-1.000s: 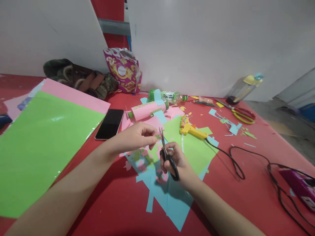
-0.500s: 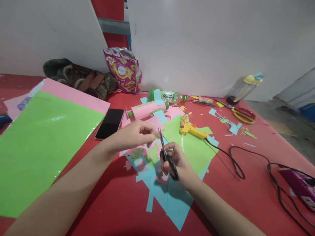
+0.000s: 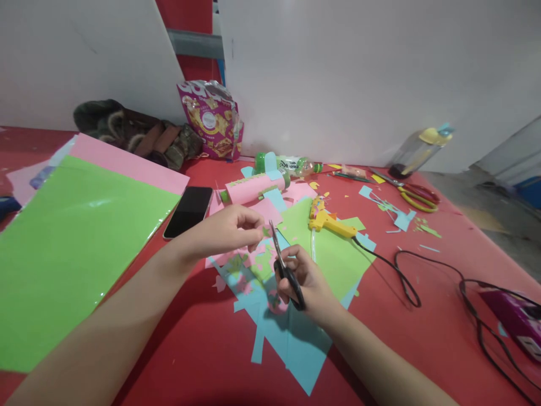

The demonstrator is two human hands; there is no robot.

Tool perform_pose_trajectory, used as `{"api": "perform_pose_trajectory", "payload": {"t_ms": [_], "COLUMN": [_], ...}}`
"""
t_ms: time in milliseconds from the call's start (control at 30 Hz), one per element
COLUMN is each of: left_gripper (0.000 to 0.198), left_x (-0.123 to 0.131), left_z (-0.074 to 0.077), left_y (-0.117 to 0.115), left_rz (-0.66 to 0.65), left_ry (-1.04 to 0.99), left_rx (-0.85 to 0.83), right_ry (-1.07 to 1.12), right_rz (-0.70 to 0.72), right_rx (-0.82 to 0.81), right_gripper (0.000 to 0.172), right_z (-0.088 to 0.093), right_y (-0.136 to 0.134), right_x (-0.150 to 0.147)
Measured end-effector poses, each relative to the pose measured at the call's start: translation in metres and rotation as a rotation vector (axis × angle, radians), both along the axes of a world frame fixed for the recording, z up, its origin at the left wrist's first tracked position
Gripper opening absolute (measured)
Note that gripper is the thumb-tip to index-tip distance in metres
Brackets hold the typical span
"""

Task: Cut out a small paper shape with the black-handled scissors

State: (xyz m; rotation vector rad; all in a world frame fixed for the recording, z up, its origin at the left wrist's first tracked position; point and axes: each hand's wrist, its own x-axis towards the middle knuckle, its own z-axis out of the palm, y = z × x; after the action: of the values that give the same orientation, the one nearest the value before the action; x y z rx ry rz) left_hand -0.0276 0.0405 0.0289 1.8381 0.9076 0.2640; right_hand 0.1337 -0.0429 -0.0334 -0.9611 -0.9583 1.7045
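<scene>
- Green paper scrap: I pinch it in my left hand, above the loose cuttings on the red table.
- Black scissors: gripped by my right hand, blades meeting the scrap.
- Yellow glue gun: lying just beyond.
- Phone: left of the cuttings.

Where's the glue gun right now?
Head view, right of centre: the yellow glue gun lies on the green sheet, just beyond the right hand.

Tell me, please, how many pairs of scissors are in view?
2. Black scissors are in the right hand, blades up near the left hand. Yellow-handled scissors lie far right on the table. Others may hide under paper.
</scene>
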Motion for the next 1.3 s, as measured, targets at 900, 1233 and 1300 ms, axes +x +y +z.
{"api": "perform_pose_trajectory", "payload": {"t_ms": [900,1233,1300], "left_gripper": [0.013,0.013,0.015], "left_x": [0.013,0.021,0.021], "left_z": [-0.008,-0.020,-0.020], "left_y": [-0.007,-0.014,-0.013], "left_rz": [-0.177,-0.238,-0.228], "left_ry": [0.101,0.107,0.116], "left_rx": [-0.006,-0.084,-0.083], "right_ry": [-0.080,-0.092,-0.099], "right_rz": [-0.197,-0.242,-0.275], "right_rx": [0.141,0.090,0.109], "right_gripper": [0.046,0.040,0.040], "right_z": [-0.005,0.001,0.001], "right_y": [0.003,0.003,0.004], "right_x": [0.002,0.000,0.000]}}
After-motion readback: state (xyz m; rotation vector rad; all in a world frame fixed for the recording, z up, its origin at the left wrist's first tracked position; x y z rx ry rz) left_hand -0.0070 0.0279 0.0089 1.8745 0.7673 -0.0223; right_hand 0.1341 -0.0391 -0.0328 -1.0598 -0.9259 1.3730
